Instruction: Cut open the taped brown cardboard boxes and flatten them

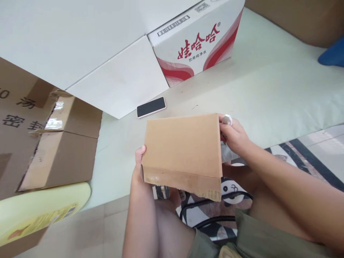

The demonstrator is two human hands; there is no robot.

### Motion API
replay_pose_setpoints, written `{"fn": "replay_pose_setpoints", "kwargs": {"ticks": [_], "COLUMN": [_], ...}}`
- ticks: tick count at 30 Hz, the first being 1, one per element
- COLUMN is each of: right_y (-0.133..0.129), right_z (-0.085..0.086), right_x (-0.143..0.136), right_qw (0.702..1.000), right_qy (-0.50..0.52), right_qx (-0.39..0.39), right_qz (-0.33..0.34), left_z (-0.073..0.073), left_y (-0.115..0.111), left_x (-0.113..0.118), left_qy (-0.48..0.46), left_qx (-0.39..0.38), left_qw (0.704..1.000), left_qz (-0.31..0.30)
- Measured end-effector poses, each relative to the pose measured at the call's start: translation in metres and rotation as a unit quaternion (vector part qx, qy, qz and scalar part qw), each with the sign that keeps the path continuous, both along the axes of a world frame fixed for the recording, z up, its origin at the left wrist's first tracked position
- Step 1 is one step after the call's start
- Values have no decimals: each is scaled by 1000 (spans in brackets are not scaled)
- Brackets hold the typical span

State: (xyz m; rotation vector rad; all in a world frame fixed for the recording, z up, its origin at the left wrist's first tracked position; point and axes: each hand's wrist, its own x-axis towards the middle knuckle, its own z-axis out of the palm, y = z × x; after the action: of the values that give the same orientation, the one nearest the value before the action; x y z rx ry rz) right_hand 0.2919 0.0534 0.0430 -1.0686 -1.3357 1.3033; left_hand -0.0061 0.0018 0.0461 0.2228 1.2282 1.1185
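A small brown cardboard box (182, 147) is held up in front of me, with a torn lower flap hanging toward my lap. My left hand (139, 157) grips its left edge, the thumb on the near face and the other fingers hidden behind. At the opposite side, my right hand (232, 132) is closed, its fingers curled at the box's upper right edge. A small white round-ended piece (227, 119) sticks out of the right hand; its kind is unclear. Below that hand, some greyish clear plastic (228, 152) shows beside the box.
A phone (151, 107) lies on the pale green surface (268, 89) beyond the box. White cartons (199, 46) stand behind it. Large brown cartons (72, 150) are at left, near a yellow container (43, 211). Something blue (333, 53) sits far right.
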Motion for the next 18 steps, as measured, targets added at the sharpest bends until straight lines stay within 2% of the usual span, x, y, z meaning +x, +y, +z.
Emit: {"fn": "replay_pose_setpoints", "kwargs": {"ticks": [5,13,18], "right_y": [0,0,-1], "right_z": [1,2,0], "right_x": [0,0,0], "right_qw": [1000,1000,1000], "right_qy": [0,-6,3], "right_qx": [8,3,2], "right_qz": [-4,-8,-7], "left_z": [4,-1,0], "left_y": [2,2,3], "left_x": [4,2,2], "left_qy": [17,65,50], "left_qx": [-13,10,9], "left_qw": [1000,998,999], "left_qz": [17,8,0]}}
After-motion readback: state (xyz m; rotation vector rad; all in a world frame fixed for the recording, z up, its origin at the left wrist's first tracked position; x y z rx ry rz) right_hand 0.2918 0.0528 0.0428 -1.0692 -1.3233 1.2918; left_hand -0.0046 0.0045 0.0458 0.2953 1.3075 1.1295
